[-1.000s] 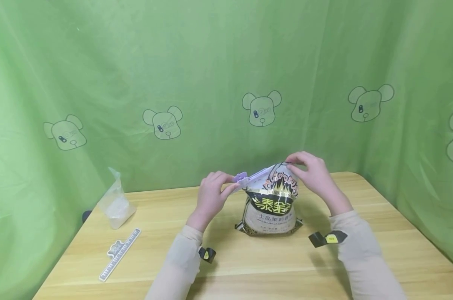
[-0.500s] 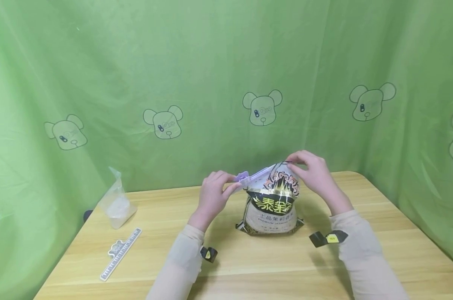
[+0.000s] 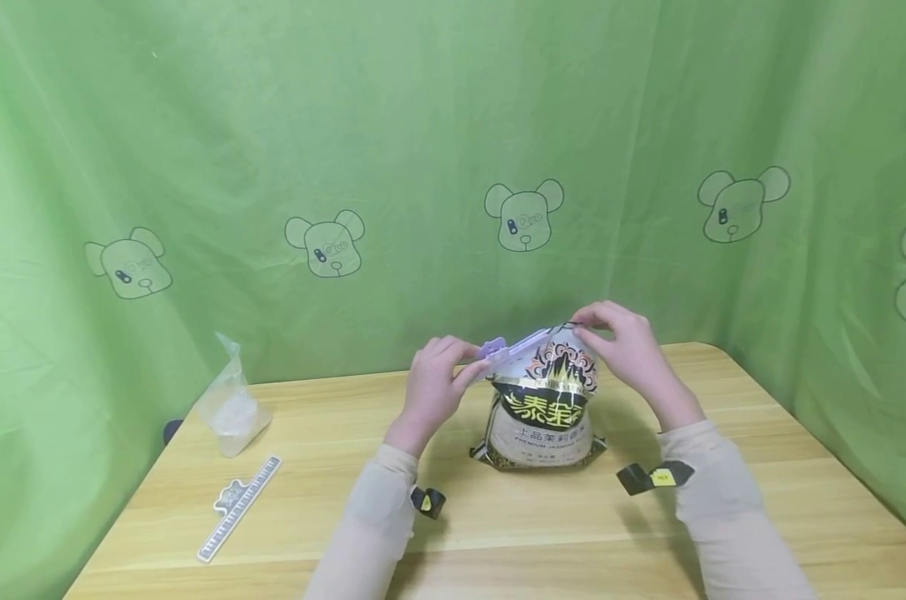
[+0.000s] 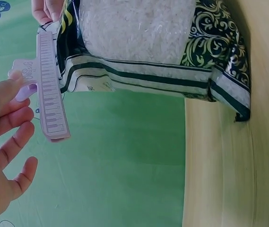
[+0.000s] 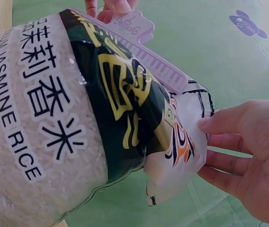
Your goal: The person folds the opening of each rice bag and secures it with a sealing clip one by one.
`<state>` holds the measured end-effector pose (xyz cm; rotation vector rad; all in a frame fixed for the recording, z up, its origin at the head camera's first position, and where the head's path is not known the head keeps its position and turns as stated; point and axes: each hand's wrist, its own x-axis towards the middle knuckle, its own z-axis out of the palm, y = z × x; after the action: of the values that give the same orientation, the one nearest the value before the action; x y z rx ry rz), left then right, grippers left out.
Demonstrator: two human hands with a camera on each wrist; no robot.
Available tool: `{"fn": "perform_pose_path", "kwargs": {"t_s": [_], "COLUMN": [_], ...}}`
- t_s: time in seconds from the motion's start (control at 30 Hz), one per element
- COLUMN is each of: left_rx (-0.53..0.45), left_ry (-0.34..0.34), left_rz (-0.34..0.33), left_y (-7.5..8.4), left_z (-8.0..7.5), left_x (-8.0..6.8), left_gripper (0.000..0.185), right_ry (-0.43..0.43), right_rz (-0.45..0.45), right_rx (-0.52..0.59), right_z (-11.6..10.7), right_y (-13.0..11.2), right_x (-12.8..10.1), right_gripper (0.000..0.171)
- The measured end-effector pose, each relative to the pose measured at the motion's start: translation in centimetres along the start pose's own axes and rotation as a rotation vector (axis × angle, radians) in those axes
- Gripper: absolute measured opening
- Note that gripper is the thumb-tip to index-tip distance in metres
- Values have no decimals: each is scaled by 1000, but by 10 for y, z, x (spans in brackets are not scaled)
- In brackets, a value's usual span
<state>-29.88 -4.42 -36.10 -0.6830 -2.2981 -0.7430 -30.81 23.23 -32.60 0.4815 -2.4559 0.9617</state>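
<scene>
A bag of jasmine rice (image 3: 543,417) stands upright on the wooden table (image 3: 498,542). A lilac sealing clip (image 3: 518,342) lies along the bag's folded top, with its tab sticking out to the left. My left hand (image 3: 473,360) pinches that tab between thumb and fingers. My right hand (image 3: 586,327) pinches the bag's top right corner. The left wrist view shows the clip (image 4: 49,90) beside the bag (image 4: 139,33). In the right wrist view my right fingers (image 5: 219,125) touch the clear corner of the bag (image 5: 54,118) below the clip (image 5: 143,52).
A small clear plastic bag (image 3: 231,408) with white contents stands at the table's far left. A white clip (image 3: 238,508) lies in front of it. A green cloth with bear prints (image 3: 347,125) hangs behind and at both sides.
My left hand has shifted slightly right and up with the clip's tab. My right hand and the bag have stayed put.
</scene>
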Motion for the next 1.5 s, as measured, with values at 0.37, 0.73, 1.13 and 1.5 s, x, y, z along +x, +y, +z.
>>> {"fn": "perform_pose_path", "kwargs": {"t_s": [0.37,0.73,1.13,1.5], "left_rx": [-14,-32,-50,-60], "left_ry": [-8,-18,-3,-2], "left_rz": [-18,-54,-69,-78], "left_y": [7,15,18,19], "left_z": [6,10,13,14], "left_x": [7,11,14,14], "left_gripper": [26,26,26,25], "right_ry": [9,7,9,4], "right_rz": [-4,4,4,25], "right_rx": [6,8,9,19], "right_z": [0,0,-1,-2], "right_y": [0,-1,0,0], "right_x": [0,0,0,-1], "right_gripper": [17,17,18,20]}}
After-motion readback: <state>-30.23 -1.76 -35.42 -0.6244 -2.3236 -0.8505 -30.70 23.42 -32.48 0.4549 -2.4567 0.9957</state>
